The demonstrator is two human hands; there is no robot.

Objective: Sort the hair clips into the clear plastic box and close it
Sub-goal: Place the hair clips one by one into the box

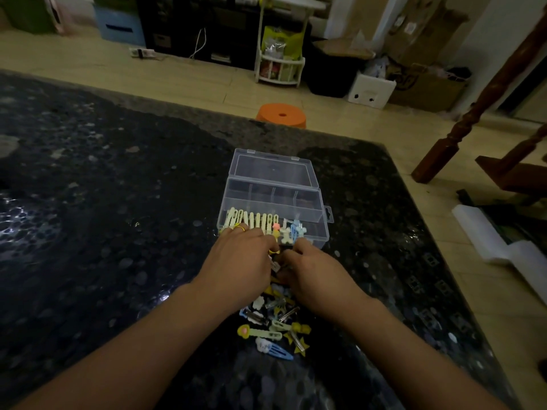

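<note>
A clear plastic box [310, 223] stands open on the dark table, its lid [273, 170] tilted back. In its near compartment stands a row of cream hair clips [251, 221], with a few coloured clips [288, 232] to their right. My left hand [242, 258] and my right hand [310, 276] meet just in front of the box, fingers curled together around a small clip [275, 264] with a metal end and a yellow part. A loose pile of coloured clips [275, 324] lies on the table between my forearms.
The dark speckled table [103, 217] stretches far to the left. Its far edge runs behind the box, the right edge at about arm's length. On the floor beyond are an orange stool [281, 115], a white rack, boxes and a wooden post.
</note>
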